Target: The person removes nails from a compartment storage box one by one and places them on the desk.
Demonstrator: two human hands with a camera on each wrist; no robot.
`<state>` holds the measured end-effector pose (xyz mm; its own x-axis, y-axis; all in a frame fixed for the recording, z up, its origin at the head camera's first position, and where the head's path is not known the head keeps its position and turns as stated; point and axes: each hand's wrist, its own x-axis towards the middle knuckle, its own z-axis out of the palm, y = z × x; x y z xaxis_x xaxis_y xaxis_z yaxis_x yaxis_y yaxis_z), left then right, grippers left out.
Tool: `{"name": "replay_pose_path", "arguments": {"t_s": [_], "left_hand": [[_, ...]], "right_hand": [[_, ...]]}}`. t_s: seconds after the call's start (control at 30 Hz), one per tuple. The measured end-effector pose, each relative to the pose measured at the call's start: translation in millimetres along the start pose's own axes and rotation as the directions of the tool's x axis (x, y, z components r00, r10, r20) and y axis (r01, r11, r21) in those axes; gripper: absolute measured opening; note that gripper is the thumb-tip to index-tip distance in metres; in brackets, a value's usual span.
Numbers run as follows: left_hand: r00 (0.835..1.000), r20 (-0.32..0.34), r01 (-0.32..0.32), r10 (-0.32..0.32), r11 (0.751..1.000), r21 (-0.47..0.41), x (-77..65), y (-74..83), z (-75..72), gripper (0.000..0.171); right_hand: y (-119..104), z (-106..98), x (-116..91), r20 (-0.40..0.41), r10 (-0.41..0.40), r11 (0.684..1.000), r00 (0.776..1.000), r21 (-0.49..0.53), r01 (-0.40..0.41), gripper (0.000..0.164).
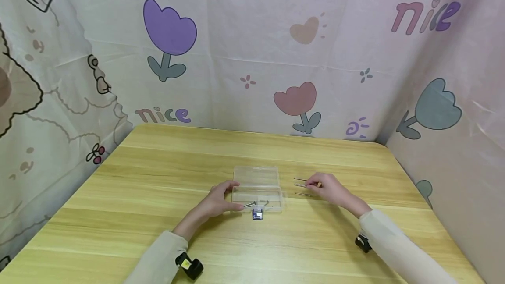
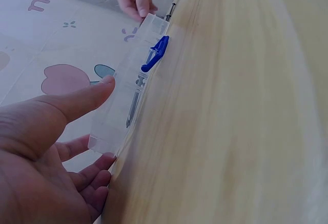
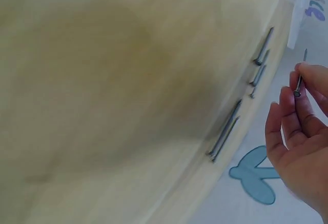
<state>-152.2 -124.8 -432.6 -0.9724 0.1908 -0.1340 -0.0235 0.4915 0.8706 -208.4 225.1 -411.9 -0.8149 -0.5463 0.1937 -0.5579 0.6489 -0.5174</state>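
Observation:
A clear plastic box [image 1: 258,189] lies on the table with its lid [image 1: 255,176] laid back. Its front carries a blue latch [image 2: 156,54]. Several nails [image 1: 250,204] lie inside. My left hand [image 1: 216,200] holds the box at its left end, thumb by the front corner and index finger by the back of that side. To the right of the box, my right hand [image 1: 329,189] pinches a nail [image 3: 301,78] between thumb and index finger, the other fingers loosely bent. Several more nails [image 3: 224,131] lie on the table near this hand.
The wooden table [image 1: 177,165] meets a printed cloth [image 1: 236,34] at the back and along both sides. A black wrist camera [image 1: 189,266] sits at the left sleeve, another camera [image 1: 363,243] at the right sleeve.

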Motion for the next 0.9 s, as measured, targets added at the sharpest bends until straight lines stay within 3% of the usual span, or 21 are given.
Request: {"name": "replay_pose_path", "arguments": {"t_s": [0.47,0.9], "left_hand": [[1.0,-0.006,0.006,-0.006,1.0,0.007,-0.8,-2.4,-0.4,0.07],[1.0,-0.001,-0.002,0.002,1.0,0.009,-1.0,-0.9,-0.7,0.07]], "right_hand": [[17.4,-6.1,-35.4,-0.035,0.134,0.991,0.99,-0.011,-0.134,0.005],[21.9,-3.2,-44.0,-0.032,0.234,0.971,0.972,0.051,-0.232,0.005]]}}
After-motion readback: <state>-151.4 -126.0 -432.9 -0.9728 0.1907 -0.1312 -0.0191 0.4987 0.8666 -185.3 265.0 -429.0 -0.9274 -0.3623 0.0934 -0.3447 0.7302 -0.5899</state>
